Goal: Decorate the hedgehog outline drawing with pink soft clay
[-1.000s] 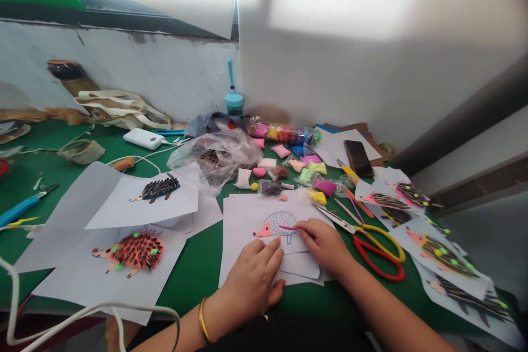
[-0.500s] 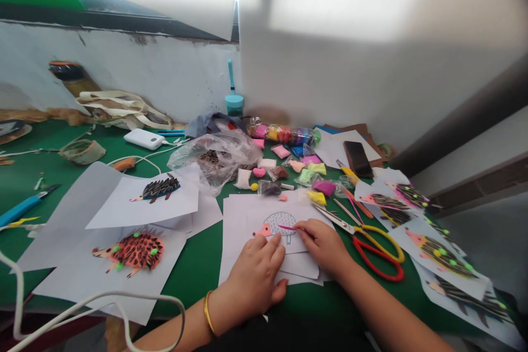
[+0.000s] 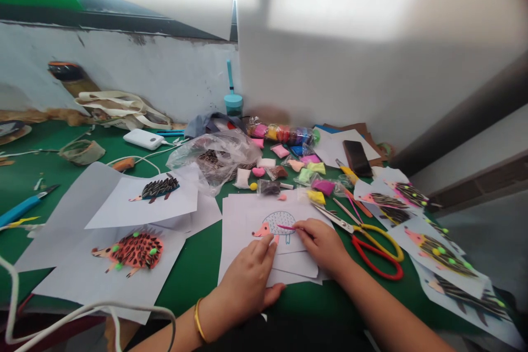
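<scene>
Head view: the left hand, fingers extended with thumb apart, had edged back, baring what seemed a pink leg on the central hedgehog drawing, leaving it accessible; the right hand pinched a pink tool.

I am at a craft corner, probably a small workroom: coloured packets, scissors and hedgehog pictures crowd my green tabletop. A scuffed wall stands behind.
</scene>
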A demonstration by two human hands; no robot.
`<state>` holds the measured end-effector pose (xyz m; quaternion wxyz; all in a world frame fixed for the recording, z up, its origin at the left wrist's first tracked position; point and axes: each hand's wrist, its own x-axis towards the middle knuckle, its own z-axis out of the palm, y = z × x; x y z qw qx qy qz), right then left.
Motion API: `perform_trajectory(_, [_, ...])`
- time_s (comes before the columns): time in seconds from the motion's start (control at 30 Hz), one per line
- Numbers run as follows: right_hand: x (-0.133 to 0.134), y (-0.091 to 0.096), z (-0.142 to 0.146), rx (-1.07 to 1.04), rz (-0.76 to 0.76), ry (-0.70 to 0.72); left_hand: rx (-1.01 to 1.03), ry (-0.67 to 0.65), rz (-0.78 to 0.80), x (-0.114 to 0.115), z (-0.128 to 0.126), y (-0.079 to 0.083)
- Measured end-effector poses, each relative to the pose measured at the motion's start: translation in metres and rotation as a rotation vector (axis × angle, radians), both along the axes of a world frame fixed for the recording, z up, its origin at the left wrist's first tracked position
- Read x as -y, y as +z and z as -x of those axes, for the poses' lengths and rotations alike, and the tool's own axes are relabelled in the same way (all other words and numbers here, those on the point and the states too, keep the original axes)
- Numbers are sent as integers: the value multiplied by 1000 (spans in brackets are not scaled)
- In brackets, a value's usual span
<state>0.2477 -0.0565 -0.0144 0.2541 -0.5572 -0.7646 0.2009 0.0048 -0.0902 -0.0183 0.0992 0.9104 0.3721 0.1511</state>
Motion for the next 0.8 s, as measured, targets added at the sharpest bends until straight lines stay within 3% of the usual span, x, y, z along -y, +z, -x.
perform_trajectory(0.57, [0,1,-2,-7,-25,20,17,-30,-43,0,0,1])
perform_trajectory(0.8, [13,3,2,36,-102,147,20,-36,-61,0,0,0])
